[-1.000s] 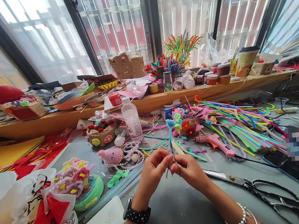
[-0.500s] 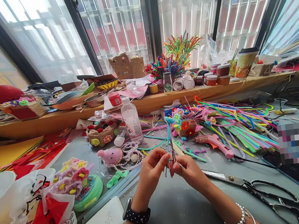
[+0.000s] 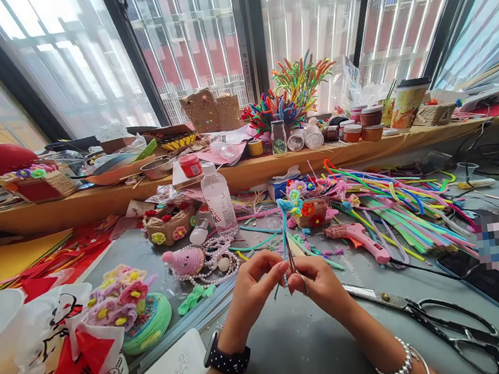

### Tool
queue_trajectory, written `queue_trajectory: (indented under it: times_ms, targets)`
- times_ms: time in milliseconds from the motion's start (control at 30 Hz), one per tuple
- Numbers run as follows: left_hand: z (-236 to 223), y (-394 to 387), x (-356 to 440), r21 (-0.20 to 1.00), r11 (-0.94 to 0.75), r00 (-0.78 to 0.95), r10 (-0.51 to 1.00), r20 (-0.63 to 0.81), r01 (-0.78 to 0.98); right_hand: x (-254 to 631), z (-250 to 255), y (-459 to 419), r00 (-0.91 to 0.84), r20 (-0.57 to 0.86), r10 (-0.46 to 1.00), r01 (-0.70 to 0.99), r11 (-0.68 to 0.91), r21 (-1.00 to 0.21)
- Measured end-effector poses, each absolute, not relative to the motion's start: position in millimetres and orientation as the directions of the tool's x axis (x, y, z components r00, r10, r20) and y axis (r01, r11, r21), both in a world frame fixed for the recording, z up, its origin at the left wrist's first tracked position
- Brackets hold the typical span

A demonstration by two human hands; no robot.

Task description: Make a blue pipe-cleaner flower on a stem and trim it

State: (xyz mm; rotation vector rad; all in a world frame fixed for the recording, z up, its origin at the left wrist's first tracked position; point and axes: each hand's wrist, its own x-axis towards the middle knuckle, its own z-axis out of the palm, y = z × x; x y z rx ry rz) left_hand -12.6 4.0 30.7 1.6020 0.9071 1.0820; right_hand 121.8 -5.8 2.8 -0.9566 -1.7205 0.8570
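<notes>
Over the near middle of the table, my left hand [image 3: 257,283] pinches the lower stem of a light-blue pipe-cleaner flower [image 3: 285,205]. The flower head points up, and thin stem ends stick out below my fingers. My right hand [image 3: 319,280] is closed beside it, fingertips nearly touching the left ones. In it is a slim metal tool [image 3: 292,260] pointing upward along the stem; whether it is tweezers or small scissors cannot be made out. Behind the flower is a woven basket [image 3: 321,213] with colourful fuzzy flowers.
Large scissors [image 3: 404,301] lie right of my right arm, near a pink glue gun [image 3: 360,242] and many pipe cleaners [image 3: 404,222]. A water bottle [image 3: 218,200], pink plush figure [image 3: 184,260] and bead strings stand beyond my left hand. A white power bank [image 3: 172,372] lies at left.
Both hands stay nearly in place. The flower has tilted slightly right, and the metal tool's tips have shifted a little against the stem.
</notes>
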Motion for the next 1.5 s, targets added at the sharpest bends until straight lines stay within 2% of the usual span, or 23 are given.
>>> queue_trajectory:
  times_ms: [167, 400, 667, 1067, 1300, 1500]
  targets:
    - [32.3, 3.3, -12.3, 0.976, -0.216, 0.298, 0.933, 0.201, 0.018, 120.1, 1.6, -6.0, -0.17, 0.413, 0.895, 0.26, 0.445, -0.857]
    - [33.0, 3.5, -12.5, 0.969, -0.244, 0.264, 0.937, 0.23, 0.023, 121.4, 0.4, -4.7, -0.101, 0.378, 0.92, 0.26, 0.391, -0.883]
    - [31.3, 4.5, -12.0, 0.968, -0.25, 0.239, 0.939, 0.245, -0.013, 120.0, 2.9, -5.1, -0.312, 0.368, 0.876, 0.157, 0.43, -0.889]
    - [28.5, 4.9, -11.7, 0.965, -0.256, 0.321, 0.919, 0.228, 0.048, 123.8, 2.5, -4.8, -0.233, 0.396, 0.888, 0.162, 0.437, -0.885]
    - [27.6, 6.0, -11.5, 0.968, -0.243, 0.342, 0.917, 0.208, 0.064, 121.5, 2.5, -5.3, -0.124, 0.379, 0.917, 0.245, 0.398, -0.884]
    - [23.4, 7.3, -11.9, 0.973, -0.222, 0.336, 0.923, 0.188, 0.065, 118.7, -0.7, -4.0, -0.091, 0.418, 0.904, 0.376, 0.419, -0.826]
